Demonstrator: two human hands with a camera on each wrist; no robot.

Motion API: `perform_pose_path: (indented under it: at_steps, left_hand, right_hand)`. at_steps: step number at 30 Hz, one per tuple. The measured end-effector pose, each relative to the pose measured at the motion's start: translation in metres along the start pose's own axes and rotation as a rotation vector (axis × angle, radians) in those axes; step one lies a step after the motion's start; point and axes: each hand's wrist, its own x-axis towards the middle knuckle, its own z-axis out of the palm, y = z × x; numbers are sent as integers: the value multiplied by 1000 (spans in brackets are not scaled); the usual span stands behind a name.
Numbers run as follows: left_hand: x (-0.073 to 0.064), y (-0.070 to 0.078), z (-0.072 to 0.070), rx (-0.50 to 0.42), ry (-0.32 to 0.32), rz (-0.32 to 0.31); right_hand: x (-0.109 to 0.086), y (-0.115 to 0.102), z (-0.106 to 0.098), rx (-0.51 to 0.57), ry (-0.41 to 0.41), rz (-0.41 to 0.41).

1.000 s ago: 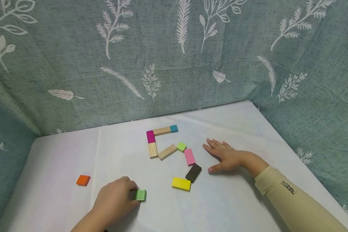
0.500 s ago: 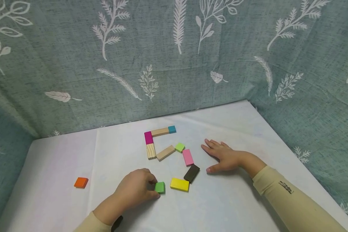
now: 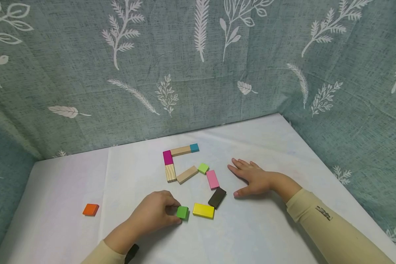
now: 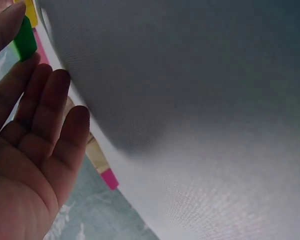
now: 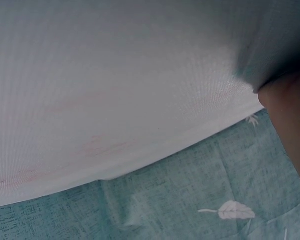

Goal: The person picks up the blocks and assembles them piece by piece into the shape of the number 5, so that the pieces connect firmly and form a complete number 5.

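My left hand (image 3: 155,212) pinches a small green block (image 3: 182,212) between thumb and fingertips, just left of the yellow block (image 3: 203,211). In the left wrist view the green block (image 4: 25,41) sits between thumb and index finger, the other fingers loosely bent. My right hand (image 3: 252,178) rests on the white cloth with fingers spread, right of the pink block (image 3: 212,179) and the dark brown block (image 3: 217,198). Beyond these lie a light green block (image 3: 203,168), a plain wooden block (image 3: 187,175), a striped wooden block (image 3: 170,173) and a magenta block (image 3: 168,157), forming a bent line.
The line ends at the back with another plain wooden block (image 3: 180,150) and a blue block (image 3: 194,147). An orange block (image 3: 90,209) lies alone at the left. Leaf-patterned green curtains (image 3: 171,55) border the white-covered table (image 3: 267,135) at the back and sides.
My left hand has moved right with the green block, from open cloth to beside the yellow block. The right hand keeps its place; the head view has shifted slightly.
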Motion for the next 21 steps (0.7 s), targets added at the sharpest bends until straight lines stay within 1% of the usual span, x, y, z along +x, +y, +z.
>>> perform_pose_path:
  at_steps: [6, 11, 14, 17, 21]
  left_hand:
    - [0, 0, 1, 3, 6, 9]
    - [3, 4, 2, 15, 15, 3]
    - [4, 8, 2, 29, 32, 7]
    - [7, 10, 3, 62, 37, -6]
    - [10, 14, 4, 110, 35, -57]
  right_hand:
    - [1, 0, 0, 2, -2, 3]
    - [0, 1, 0, 2, 0, -1]
    - [0, 1, 0, 2, 2, -5]
    - [-1, 1, 0, 5, 5, -11]
    - [-2, 1, 0, 7, 9, -21]
